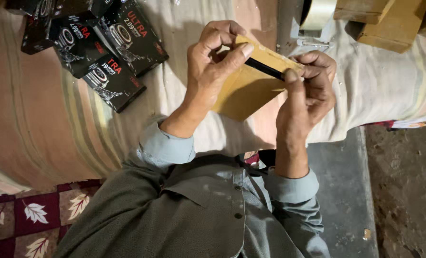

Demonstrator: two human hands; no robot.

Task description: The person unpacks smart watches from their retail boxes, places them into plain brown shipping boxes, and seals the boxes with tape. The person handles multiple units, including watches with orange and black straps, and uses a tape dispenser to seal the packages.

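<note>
Left hand [213, 67] gripping brown box [251, 86]; right hand [308, 88] fingers pinching black pen, probably [265, 69], lying diagonally across box top.

Four black cardboard boxes with pictures of round watches [96, 45] lie overlapping at the far left on a striped cream and peach cloth [46, 119]. At the far middle a roll of clear tape [318, 13] sits in a grey metal holder. Plain brown cardboard boxes [389, 21] are stacked at the far right. At the near left lies a maroon cloth with white leaves [31, 215]. At the right is a grey floor [341, 191].
</note>
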